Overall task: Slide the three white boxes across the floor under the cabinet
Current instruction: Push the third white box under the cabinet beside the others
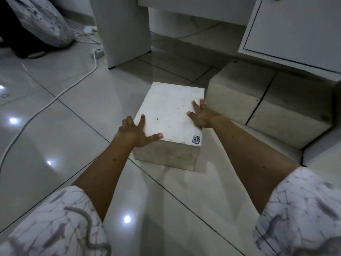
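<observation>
A white box (169,115) with a small blue label on its near right corner stands on the tiled floor in the middle of the view. My left hand (135,133) rests on its left edge, fingers spread and thumb lying across the top. My right hand (202,115) lies on its right edge with fingers spread flat. Two more white boxes stand side by side to the right, one (238,89) farther and one (293,111) nearer, both partly under the white cabinet (295,30).
A white cabinet leg panel (123,28) stands on the floor behind the box. A white cable (55,97) and a power strip (96,51) lie at the left. A patterned bag (42,21) sits at the far left.
</observation>
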